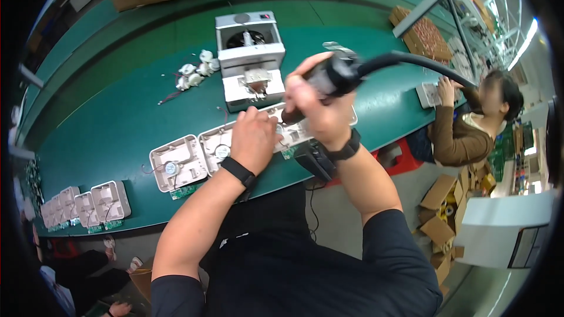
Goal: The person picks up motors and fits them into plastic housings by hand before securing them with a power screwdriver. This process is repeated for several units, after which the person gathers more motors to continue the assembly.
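Observation:
My right hand (320,103) is wrapped round a black electric screwdriver (338,76), blurred by motion, with a thick black cable leading off to the right. The tool is tilted over a white plastic housing (296,132), and its tip is hard to make out. My left hand (255,132) lies across the row of housings, fingers bent over a housing's edge and gripping it beside the tool. To its left are two more open housings (197,151), each with a round silver part (171,168) and thin wires inside. Green circuit boards (185,192) stick out along their near sides.
A white screw feeder (249,53) stands behind the housings. White round parts with wires (197,70) lie left of it. More housings (108,201) line the table's left end. A black box (315,161) sits at the near edge. A co-worker (470,129) sits at right.

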Demonstrator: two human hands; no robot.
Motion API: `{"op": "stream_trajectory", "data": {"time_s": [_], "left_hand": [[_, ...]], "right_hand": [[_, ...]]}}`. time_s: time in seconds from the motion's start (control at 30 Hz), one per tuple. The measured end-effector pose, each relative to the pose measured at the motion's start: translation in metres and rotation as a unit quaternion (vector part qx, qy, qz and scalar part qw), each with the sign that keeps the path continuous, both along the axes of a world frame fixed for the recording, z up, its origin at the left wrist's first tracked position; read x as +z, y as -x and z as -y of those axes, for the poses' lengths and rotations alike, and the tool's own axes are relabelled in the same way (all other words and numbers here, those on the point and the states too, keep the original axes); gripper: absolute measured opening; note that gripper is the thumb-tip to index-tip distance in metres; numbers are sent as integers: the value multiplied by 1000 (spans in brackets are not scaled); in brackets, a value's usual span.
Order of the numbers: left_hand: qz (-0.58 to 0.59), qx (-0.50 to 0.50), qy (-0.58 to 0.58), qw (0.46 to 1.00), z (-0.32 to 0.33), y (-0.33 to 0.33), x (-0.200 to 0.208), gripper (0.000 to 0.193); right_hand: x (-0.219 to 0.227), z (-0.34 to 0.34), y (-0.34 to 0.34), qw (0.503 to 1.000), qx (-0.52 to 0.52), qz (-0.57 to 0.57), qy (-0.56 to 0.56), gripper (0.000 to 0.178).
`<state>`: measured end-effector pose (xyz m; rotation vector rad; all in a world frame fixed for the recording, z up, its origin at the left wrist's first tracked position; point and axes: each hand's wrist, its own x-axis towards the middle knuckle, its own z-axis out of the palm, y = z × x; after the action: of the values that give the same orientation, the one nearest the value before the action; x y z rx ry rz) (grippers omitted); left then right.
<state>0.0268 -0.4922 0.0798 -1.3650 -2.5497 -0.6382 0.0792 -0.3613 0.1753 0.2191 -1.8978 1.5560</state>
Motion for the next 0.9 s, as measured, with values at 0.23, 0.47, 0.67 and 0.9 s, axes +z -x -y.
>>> {"op": "stream_trajectory", "data": {"time_s": [0.23, 0.47, 0.67, 0.9], "left_hand": [[7, 10, -169, 986, 40, -20, 19, 49], [68, 185, -278, 940, 159, -24, 17, 41], [158, 351, -298, 874, 241, -6, -39, 44], [304, 320, -250, 862, 234, 2, -54, 52]], "right_hand": [[50, 26, 45, 996, 5, -84, 42, 10], [43, 19, 35, 997, 21, -20, 73, 10], [13, 37, -11, 996, 19, -14, 85, 14], [-18, 38, -8, 998, 21, -19, 54, 19]]}}
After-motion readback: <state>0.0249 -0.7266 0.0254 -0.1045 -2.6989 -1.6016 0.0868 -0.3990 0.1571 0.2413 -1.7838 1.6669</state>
